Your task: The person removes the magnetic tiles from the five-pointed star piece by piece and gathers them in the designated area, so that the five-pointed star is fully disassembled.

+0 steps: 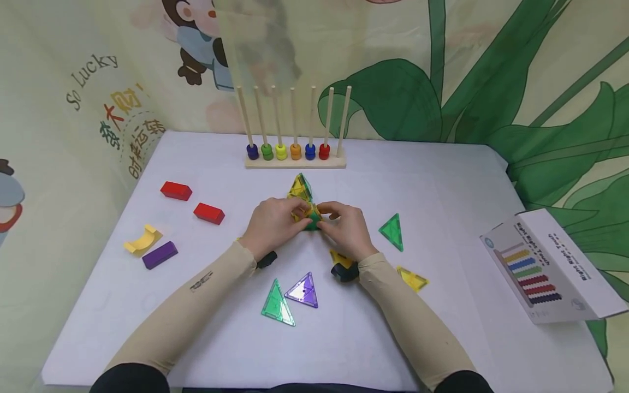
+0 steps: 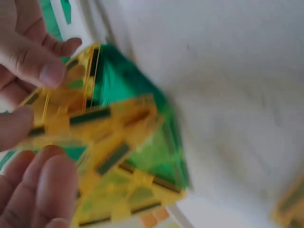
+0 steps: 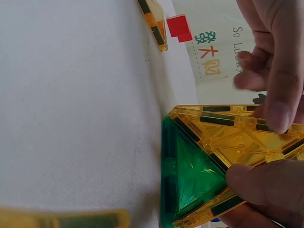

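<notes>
Both hands are at a structure of yellow and green triangular magnetic tiles [image 1: 313, 219] in the middle of the table. The left hand [image 1: 275, 222] pinches a yellow triangular tile [image 2: 90, 121] between thumb and fingers. With its thumb near the corner of a green triangular tile [image 3: 197, 171], the right hand [image 1: 346, 228] grips the joined tiles from the other side. Just behind the hands stands a pyramid of yellow and green tiles [image 1: 301, 187]. How the joined tiles meet under the fingers is partly hidden.
Loose tiles lie nearby: green [image 1: 393, 233], yellow [image 1: 413, 278], purple [image 1: 303, 291] and another green [image 1: 277, 304]. Red blocks [image 1: 209, 213], a yellow arch [image 1: 143, 240] and a purple block [image 1: 160, 255] lie left. A peg rack [image 1: 295, 162] stands behind, a box [image 1: 540, 267] right.
</notes>
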{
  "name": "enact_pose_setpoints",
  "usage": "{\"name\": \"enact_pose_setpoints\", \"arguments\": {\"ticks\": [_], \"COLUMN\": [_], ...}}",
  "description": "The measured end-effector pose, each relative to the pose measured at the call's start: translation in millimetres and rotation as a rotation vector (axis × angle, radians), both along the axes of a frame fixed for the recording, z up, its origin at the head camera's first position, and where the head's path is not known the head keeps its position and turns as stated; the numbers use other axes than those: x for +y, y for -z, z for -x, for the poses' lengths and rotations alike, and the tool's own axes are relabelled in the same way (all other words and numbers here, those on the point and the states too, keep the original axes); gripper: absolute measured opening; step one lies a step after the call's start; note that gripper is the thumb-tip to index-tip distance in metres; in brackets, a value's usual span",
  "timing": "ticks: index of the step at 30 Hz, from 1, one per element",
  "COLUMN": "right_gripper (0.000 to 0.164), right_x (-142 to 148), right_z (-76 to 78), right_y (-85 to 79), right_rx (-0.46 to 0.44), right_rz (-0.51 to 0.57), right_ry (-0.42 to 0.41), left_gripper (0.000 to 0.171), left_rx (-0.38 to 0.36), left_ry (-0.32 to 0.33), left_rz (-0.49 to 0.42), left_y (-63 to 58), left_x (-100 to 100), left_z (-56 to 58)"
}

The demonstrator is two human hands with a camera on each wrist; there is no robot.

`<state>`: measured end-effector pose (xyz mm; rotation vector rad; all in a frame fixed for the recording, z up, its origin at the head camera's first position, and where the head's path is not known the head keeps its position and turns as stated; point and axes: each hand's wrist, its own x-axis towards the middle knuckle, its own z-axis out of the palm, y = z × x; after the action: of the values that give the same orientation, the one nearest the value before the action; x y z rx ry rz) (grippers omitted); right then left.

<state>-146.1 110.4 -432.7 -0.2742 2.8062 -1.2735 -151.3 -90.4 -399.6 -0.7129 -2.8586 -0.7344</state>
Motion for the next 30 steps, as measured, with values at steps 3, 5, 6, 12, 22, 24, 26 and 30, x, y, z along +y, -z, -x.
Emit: {"name": "enact_pose_setpoints", "arguments": {"ticks": [3,5,6,12,22,24,26,30], "right_gripper": [0.037,0.036,0.036,0.035,0.035,0.036,0.036,0.037], "right_x": [0,0,0,2,2,3,3,4], "right_z": [0.4,1.0,1.3,3.2,5.1,5.2,5.5,6.2], "right_y": [-0.9,-1.4,-1.4,0.9,1.3,1.6,2.0,3.2], "right_rx": [-0.002,-0.005,-0.006,-0.015,-0.02,-0.021,-0.02,-0.021], "right_rz": [0.005,0.006,0.007,0.013,-0.001,-0.004,-0.004,-0.003], "right_ry": [-0.008,-0.01,-0.009,-0.005,-0.017,-0.021,-0.021,-0.016], "left_gripper": [0.032,0.036,0.037,0.039,0.053,0.054,0.056,0.058], "left_rx": [0.037,0.059,0.064,-0.094,-0.123,-0.122,-0.121,-0.099], "left_ry": [0.015,0.03,0.039,0.125,0.246,0.253,0.257,0.272], "left_rz": [-0.021,-0.053,-0.063,-0.004,0.251,0.267,0.273,0.279], "left_y": [-5.9,-10.1,-11.6,-13.3,-13.9,-14.4,-14.4,-13.2], "left_x": [-10,-18,-21,-34,-21,-20,-19,-19], "left_z": [3.7,8.8,12.2,31.3,40.8,41.1,41.3,41.4]}}
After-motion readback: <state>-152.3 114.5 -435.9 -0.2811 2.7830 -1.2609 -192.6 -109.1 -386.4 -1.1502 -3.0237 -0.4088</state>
